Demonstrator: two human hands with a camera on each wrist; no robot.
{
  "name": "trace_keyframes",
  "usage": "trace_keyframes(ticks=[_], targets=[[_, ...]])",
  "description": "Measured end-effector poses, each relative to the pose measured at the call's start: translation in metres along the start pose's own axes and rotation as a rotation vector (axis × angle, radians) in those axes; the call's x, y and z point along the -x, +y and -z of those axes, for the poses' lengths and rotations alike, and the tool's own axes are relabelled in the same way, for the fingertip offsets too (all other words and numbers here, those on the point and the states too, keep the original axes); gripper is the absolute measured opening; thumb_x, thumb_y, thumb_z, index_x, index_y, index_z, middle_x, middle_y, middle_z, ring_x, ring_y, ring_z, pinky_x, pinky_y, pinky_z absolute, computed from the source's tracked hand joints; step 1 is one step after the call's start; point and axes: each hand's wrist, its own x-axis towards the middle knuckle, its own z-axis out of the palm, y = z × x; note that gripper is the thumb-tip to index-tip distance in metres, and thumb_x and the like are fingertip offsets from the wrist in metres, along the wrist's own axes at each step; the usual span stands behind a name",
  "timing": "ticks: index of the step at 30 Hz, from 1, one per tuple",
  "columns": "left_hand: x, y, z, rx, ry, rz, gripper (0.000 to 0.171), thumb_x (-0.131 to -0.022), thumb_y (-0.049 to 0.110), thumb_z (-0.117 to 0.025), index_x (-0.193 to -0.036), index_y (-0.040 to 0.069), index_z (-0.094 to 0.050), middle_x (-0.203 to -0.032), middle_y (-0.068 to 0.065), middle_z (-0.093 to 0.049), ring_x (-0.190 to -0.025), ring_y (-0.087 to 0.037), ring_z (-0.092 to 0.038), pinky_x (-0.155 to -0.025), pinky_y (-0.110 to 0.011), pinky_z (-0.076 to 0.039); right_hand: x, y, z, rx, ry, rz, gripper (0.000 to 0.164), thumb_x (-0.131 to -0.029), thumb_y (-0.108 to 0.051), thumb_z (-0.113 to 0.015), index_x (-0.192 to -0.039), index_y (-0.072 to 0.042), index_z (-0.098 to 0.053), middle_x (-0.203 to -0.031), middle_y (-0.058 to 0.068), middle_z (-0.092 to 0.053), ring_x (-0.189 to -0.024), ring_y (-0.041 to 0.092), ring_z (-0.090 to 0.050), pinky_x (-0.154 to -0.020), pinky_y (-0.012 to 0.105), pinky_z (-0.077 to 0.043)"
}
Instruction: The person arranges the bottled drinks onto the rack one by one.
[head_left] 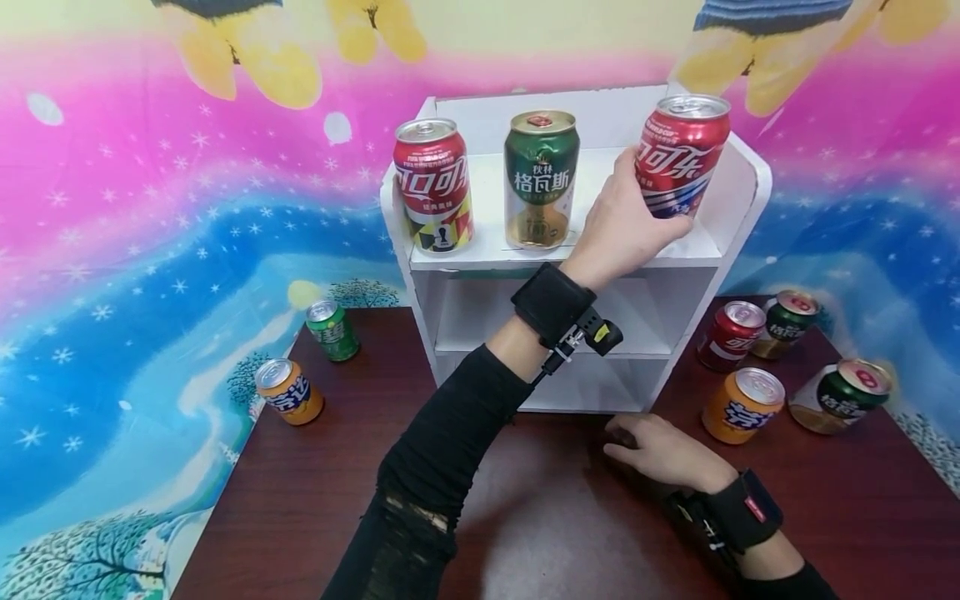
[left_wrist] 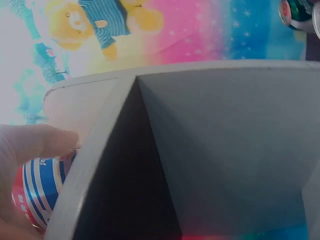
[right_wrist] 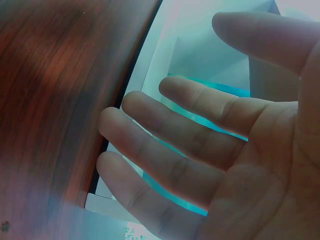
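One red can (head_left: 684, 154) is pinched by the left hand (head_left: 624, 223); the right hand (head_left: 669, 454), fingers spread, is near the shelf (head_left: 741, 196).

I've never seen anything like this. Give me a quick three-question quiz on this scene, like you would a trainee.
1. Which grips a red can up on the shelf unit?
A) the right hand
B) the left hand
C) both hands
2. True or false: the middle can on the top level is orange.
3. How many orange cans are on the table?

Key:
1. B.
2. False: it is green, white and gold.
3. Two: one to the left of the shelf unit, one to its right.
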Motion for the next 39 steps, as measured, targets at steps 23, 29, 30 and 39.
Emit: trace_keyframes(ticks=[23,29,30,39], targets=[[-0.0004,0.0025,-0.004,-0.091,0.01,0.004,0.095,-0.078,0.034,-0.075,-0.149,0.018,-0.013,-0.132,0.007,-0.041,-0.115,-0.002,-0.041,-0.096,-0.019,-0.035,-0.002,0.0033,-0.0038,0.005,-0.004,0.007,0.037,-0.091,-0.038,-0.061,-0.114,-0.008,-0.063,-0.098,-0.004,-0.063,-0.082,0.011,-0.055,-0.073,0.034,-0.05],[-0.0018,0.0019,-0.0019,-0.066,0.001,-0.001,0.092,-0.077,0.035,-0.076,-0.146,0.018,-0.019,-0.126,0.008,-0.043,-0.111,0.0,-0.043,-0.091,-0.016,-0.036,-0.0022,0.0032,-0.0037,-0.003,-0.011,0.004,0.038,-0.091,-0.038,-0.061,-0.114,-0.008,-0.063,-0.098,-0.004,-0.063,-0.082,0.011,-0.055,-0.073,0.034,-0.05],[-0.0024,0.0018,-0.0011,-0.041,-0.007,-0.005,0.091,-0.077,0.033,-0.076,-0.146,0.018,-0.019,-0.126,0.008,-0.043,-0.111,0.0,-0.044,-0.091,-0.015,-0.036,-0.0024,0.0032,-0.0036,-0.001,-0.009,0.006,0.038,-0.091,-0.038,-0.061,-0.113,-0.008,-0.063,-0.097,-0.004,-0.063,-0.082,0.011,-0.055,-0.073,0.034,-0.05],[-0.0031,-0.0012,0.0006,-0.03,-0.031,0.008,0.087,-0.08,0.03,-0.075,-0.146,0.018,-0.019,-0.13,0.009,-0.042,-0.113,0.001,-0.042,-0.094,-0.015,-0.034,-0.0037,0.0015,-0.0033,0.005,-0.01,0.008,0.036,-0.091,-0.037,-0.061,-0.113,-0.008,-0.063,-0.095,-0.005,-0.062,-0.079,0.01,-0.054,-0.071,0.032,-0.049]])
